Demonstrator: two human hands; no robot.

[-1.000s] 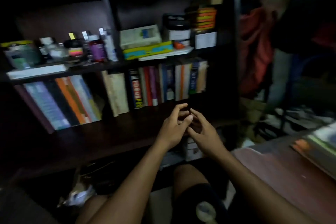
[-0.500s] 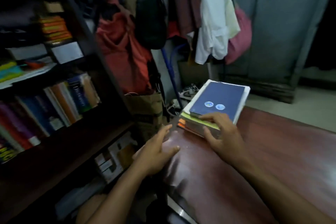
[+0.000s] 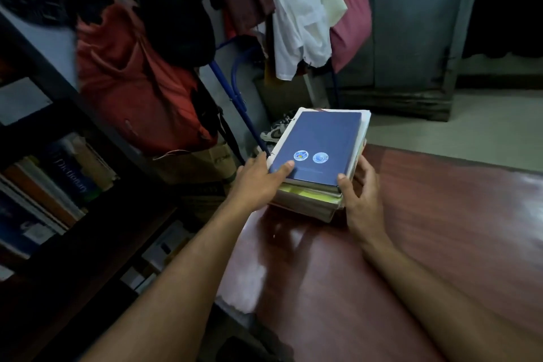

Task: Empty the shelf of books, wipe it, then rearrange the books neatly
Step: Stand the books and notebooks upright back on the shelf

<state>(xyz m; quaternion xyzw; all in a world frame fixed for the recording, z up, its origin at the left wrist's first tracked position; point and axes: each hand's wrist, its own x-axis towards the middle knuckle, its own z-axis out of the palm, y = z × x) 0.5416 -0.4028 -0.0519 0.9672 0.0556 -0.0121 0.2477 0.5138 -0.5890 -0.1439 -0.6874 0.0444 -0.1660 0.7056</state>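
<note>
The head view looks down at a stack of books (image 3: pixel 314 182) that lies on the far left corner of a reddish-brown table (image 3: pixel 426 229). On top of the stack lies a dark blue book (image 3: pixel 320 144) with two small round emblems near its closer edge. Under it there are thicker books with pale page edges and one yellow-green layer.

The left hand (image 3: pixel 258 182) is at the left side of the stack. Its thumb lies on the blue cover near the closer left corner, and its fingers go around the left edge, so it grips the stack from that side. The right hand (image 3: pixel 360 194) is at the right closer corner. Its thumb presses on the corner of the blue cover and its fingers curl along the right side of the books, so it also grips the stack. I cannot tell if the stack rests on the table or is a little lifted.

At the left stands a dark bookshelf (image 3: pixel 97 223). On it some books remain upright or leaning, among them a blue dictionary (image 3: pixel 72 176). Behind the table clothes (image 3: pixel 299 17) hang from a rack, with an orange-red garment (image 3: pixel 132 79) closer to the shelf. A shoe (image 3: pixel 274 134) lies on the floor behind the stack, and a grey metal cabinet (image 3: pixel 411 23) stands at the back.
</note>
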